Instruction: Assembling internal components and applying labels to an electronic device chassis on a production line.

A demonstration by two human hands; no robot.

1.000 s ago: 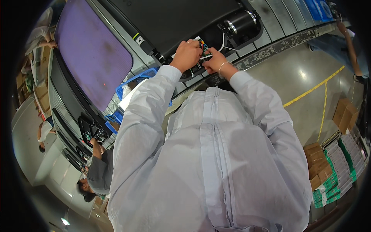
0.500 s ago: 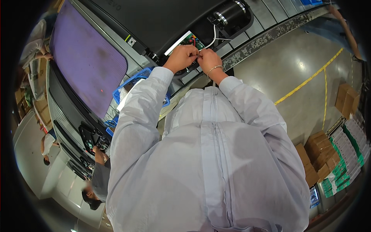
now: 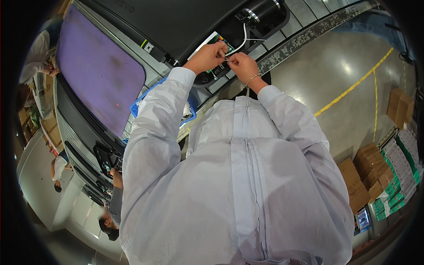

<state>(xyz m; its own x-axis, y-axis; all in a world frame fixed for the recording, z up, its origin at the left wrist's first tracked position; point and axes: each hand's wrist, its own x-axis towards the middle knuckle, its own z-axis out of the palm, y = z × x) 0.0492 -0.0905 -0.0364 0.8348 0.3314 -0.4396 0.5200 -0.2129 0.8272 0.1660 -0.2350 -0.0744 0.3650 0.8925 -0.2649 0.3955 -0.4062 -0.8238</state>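
My left hand point(image 3: 210, 57) and my right hand point(image 3: 244, 67) meet fingertip to fingertip over the near edge of a black machine housing point(image 3: 176, 24). Both are pinched closed at the end of a white cable point(image 3: 245, 37); its tip is too small to make out. The cable curves down to my fingers from beside a black cylindrical motor point(image 3: 266, 13) with shiny metal bands. Just beyond my left fingers, a green circuit board point(image 3: 227, 43) shows in part, with a white strip along its side. A bracelet circles my right wrist.
A blue bin point(image 3: 191, 115) with small white items sits below my left forearm. Left of the housing lies a purple ribbed mat point(image 3: 99, 66). A worn metal rail point(image 3: 309, 37) edges the bench. Co-workers are at the left; cardboard boxes point(image 3: 369, 161) stand on the floor at right.
My hands have drawn slightly apart at the fingertips, the left rising a little and the right shifting right. More of the white cable's end shows between them.
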